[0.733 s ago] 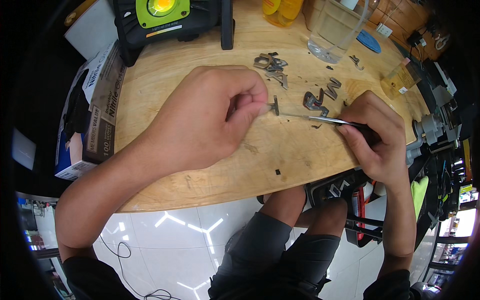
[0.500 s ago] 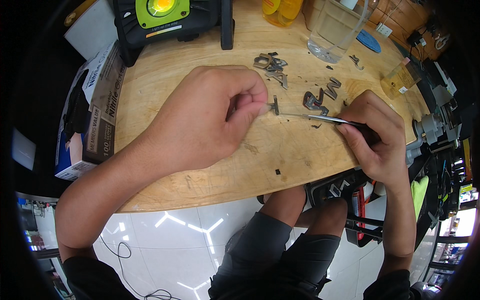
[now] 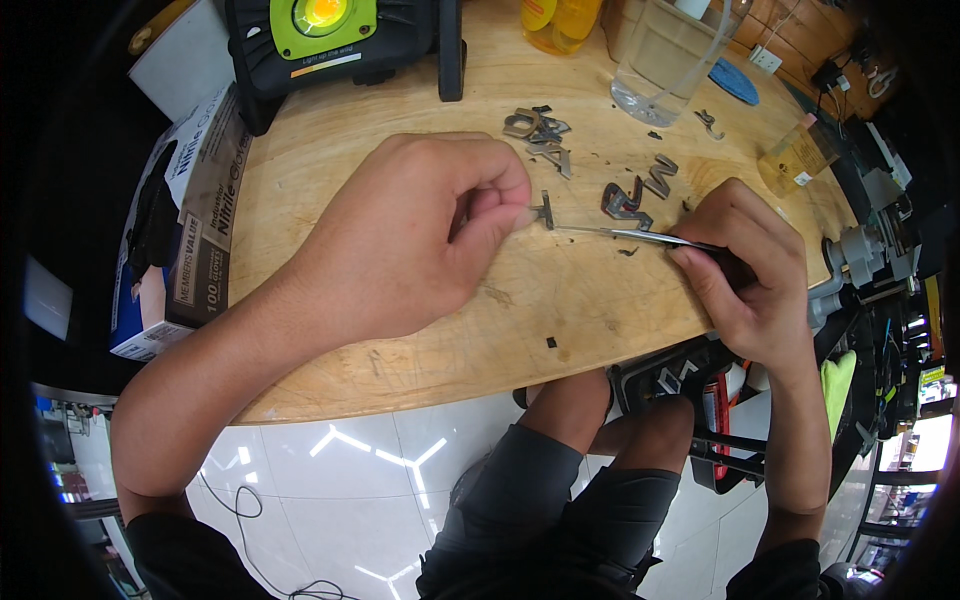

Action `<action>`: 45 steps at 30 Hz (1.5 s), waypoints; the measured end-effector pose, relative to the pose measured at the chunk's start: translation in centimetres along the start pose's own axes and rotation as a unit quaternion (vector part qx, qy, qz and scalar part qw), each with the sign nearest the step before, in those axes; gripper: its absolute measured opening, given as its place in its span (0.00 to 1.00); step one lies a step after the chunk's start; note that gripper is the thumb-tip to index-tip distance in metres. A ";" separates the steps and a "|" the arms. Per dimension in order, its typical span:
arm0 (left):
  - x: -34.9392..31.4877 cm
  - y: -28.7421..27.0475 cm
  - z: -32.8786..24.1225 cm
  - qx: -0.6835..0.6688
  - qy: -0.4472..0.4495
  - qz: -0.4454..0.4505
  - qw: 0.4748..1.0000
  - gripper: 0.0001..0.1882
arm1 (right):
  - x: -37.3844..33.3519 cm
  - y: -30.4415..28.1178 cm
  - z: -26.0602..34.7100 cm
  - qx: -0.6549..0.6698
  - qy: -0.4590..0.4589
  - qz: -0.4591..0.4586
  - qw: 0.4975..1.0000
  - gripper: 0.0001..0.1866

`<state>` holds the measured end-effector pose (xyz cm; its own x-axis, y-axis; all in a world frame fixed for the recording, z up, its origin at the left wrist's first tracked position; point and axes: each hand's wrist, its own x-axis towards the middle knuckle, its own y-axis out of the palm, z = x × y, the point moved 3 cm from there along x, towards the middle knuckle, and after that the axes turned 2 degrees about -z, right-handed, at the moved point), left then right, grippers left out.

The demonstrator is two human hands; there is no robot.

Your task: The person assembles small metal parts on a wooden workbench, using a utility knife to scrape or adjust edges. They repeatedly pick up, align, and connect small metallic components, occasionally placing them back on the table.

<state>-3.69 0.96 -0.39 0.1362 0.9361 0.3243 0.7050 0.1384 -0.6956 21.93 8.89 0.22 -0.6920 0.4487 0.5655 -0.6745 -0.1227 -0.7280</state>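
My left hand (image 3: 435, 230) is closed, with thumb and forefinger pinching a small T-shaped metal letter (image 3: 546, 211) by one end, just over the wooden table. Slim silver tweezers (image 3: 640, 236) are gripped in my right hand (image 3: 755, 270), between thumb and fingers. Their fine tip points left and reaches close to the letter; whether it touches cannot be made out. Beyond the hands lie more metal letters: a W-shaped one (image 3: 660, 177), a dark curved one (image 3: 624, 203) with reddish edges, an A-shaped one (image 3: 553, 160) and a small pile (image 3: 537, 125).
A work light (image 3: 340, 40) glows at the back left, above a glove box (image 3: 195, 230). At the back right are a clear container of liquid (image 3: 655, 85), a yellowish bottle (image 3: 797, 158) and a blue pad (image 3: 735, 82). Dark scraps (image 3: 551, 342) dot the table.
Both hands keep their grips on the letter and the tweezers, almost unmoved. The whole table scene sits very slightly further left in the picture.
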 end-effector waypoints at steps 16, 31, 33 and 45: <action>-0.1 0.0 -0.1 -0.001 0.018 -0.008 1.000 0.03 | 0.0 0.0 0.0 -0.002 -0.009 -0.001 1.000 0.06; 0.0 0.0 0.0 -0.018 0.012 -0.003 1.000 0.03 | 0.2 0.0 0.1 0.021 0.029 0.023 0.999 0.05; 0.0 -0.1 0.0 -0.006 0.019 -0.002 1.000 0.03 | 0.2 0.1 -0.1 0.023 0.020 0.026 0.999 0.05; 0.1 0.1 0.1 -0.017 0.027 -0.012 0.999 0.02 | 0.5 0.3 -0.1 0.009 0.004 0.026 1.000 0.06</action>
<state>-3.68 1.09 -0.52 0.1553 0.9138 0.3752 0.7313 0.1490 -0.6656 21.43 9.16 0.21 -0.7243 0.4479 0.5242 -0.6423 -0.1620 -0.7491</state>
